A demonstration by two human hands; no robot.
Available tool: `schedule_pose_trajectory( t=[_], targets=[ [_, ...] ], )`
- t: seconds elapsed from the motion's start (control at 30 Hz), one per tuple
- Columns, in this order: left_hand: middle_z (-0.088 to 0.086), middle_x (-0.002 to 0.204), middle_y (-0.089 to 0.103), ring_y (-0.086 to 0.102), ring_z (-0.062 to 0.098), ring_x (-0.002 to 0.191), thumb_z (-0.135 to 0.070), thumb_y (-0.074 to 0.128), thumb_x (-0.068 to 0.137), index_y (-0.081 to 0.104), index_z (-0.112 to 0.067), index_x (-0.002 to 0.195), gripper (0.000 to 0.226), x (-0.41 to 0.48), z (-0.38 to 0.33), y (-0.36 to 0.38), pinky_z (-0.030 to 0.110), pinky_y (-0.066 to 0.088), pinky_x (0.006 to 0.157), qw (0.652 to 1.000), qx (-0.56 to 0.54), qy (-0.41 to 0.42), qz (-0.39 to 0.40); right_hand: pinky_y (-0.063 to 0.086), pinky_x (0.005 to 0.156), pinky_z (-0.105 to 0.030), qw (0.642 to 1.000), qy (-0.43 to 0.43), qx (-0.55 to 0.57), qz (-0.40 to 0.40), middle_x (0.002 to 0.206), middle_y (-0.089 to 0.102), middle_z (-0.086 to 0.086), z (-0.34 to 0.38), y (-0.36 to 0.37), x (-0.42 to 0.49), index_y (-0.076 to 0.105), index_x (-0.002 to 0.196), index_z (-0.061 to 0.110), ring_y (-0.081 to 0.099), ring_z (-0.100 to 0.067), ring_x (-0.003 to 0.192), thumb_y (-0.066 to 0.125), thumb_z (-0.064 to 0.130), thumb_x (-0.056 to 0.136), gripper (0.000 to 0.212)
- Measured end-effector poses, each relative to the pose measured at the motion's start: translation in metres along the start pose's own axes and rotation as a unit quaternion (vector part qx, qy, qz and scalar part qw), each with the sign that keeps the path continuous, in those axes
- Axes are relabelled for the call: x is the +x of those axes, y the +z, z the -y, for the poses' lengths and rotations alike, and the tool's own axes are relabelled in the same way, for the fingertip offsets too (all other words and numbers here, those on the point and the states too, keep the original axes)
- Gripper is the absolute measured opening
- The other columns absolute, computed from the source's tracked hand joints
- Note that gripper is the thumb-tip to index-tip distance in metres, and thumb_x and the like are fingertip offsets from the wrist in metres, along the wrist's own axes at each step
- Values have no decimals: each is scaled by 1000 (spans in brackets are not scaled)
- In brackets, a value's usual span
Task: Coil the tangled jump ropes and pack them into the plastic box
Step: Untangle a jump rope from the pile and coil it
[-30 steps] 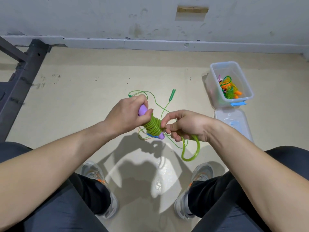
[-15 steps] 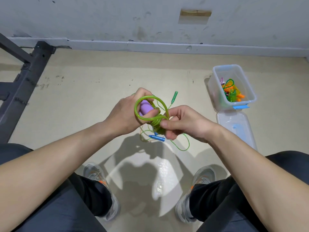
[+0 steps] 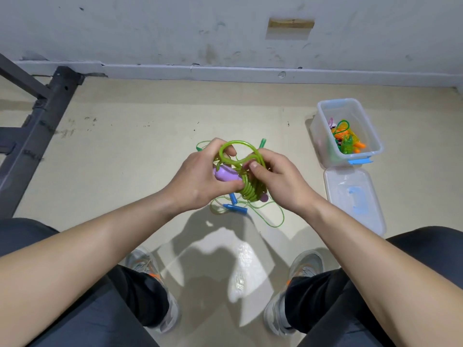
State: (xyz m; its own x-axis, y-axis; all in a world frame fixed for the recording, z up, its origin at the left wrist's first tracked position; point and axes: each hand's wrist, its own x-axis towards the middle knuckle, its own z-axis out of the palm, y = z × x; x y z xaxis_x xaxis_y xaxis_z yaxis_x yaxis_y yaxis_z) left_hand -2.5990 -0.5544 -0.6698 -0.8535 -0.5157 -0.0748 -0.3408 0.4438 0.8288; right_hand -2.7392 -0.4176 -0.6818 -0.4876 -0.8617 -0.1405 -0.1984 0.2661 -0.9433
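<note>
A thick green jump rope (image 3: 250, 190) is wound in tight turns around its purple handles (image 3: 225, 174). My left hand (image 3: 200, 181) grips the purple handles. My right hand (image 3: 278, 181) pinches the free end of the green rope, which arches in a loop over both hands. Below them on the floor lies a thin green rope (image 3: 273, 216) with blue handles (image 3: 235, 209), loosely tangled. The clear plastic box (image 3: 323, 136) stands open at the right with several coloured ropes inside.
The box's clear lid (image 3: 355, 199) lies flat on the floor just in front of the box. A dark metal frame (image 3: 37, 131) slants along the left. A grey wall and skirting run across the back. My knees and shoes are below.
Both hands rose slightly and came closer together. The green loop passed over the handle from the left hand's side and now arches across both hands, with another turn wound on.
</note>
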Motion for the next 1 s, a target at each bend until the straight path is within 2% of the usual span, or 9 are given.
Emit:
schedule_pose_trajectory(
  t=[0.1,0.17,0.23,0.37,0.43,0.5,0.6,0.8,1.0],
  targets=[
    [-12,97,70,67,20,81,-38,86,63,54,-32,114,61,-4,-4,8,43,54,81,1000,-11,-7,19,34,39,-20,993,40,112,-18,55,43,4,12,5,-1,59,93,17,38,-15,51,42,-1,96,25],
    [-16,102,68,68,15,88,-34,87,65,54,-31,120,64,-8,-5,14,42,53,86,999,-34,-17,24,30,40,-15,990,40,131,-23,51,37,9,18,7,-1,61,90,10,33,-8,47,42,-4,89,23],
    [-17,106,66,67,13,93,-34,85,63,53,-31,122,67,-9,-5,16,44,53,91,997,-65,-36,19,28,42,-14,986,30,161,-11,56,32,6,21,6,0,62,89,3,30,-6,48,46,8,83,17],
    [-13,102,69,70,13,94,-27,84,64,53,-29,120,64,-6,-6,15,45,56,93,988,-139,-68,24,31,45,-13,991,11,136,5,62,42,1,24,5,1,64,91,0,36,-4,48,56,50,96,50],
    [-1,103,71,71,18,96,-22,85,66,54,-26,121,63,-5,-6,15,42,58,91,982,-169,-75,32,36,40,-14,997,-3,73,-1,53,52,15,22,10,0,60,82,13,46,-1,41,48,43,104,39],
    [4,101,72,72,19,91,-15,85,75,54,-20,125,58,-6,-5,13,37,57,86,971,-213,-92,50,39,47,-29,999,-15,20,-29,55,48,16,13,14,2,56,71,28,42,-2,47,46,45,103,38],
    [9,108,67,72,16,84,-9,73,90,53,-13,129,44,-7,-2,7,32,55,83,959,-245,-109,92,33,56,-34,997,-8,12,-79,59,40,9,4,12,7,53,67,30,37,-12,56,44,56,94,39],
    [19,128,62,69,19,98,-13,80,82,57,-14,128,52,-1,2,6,38,53,97,952,-266,-126,82,36,61,-32,993,-22,83,-82,59,54,20,7,8,8,72,95,14,38,-5,51,49,21,106,26],
    [10,117,62,71,19,84,-5,78,84,54,-10,130,52,1,1,8,34,58,81,935,-305,-166,66,35,53,-15,993,-37,106,-42,62,61,25,10,3,7,71,106,13,43,1,50,50,9,104,21]
  ],
)
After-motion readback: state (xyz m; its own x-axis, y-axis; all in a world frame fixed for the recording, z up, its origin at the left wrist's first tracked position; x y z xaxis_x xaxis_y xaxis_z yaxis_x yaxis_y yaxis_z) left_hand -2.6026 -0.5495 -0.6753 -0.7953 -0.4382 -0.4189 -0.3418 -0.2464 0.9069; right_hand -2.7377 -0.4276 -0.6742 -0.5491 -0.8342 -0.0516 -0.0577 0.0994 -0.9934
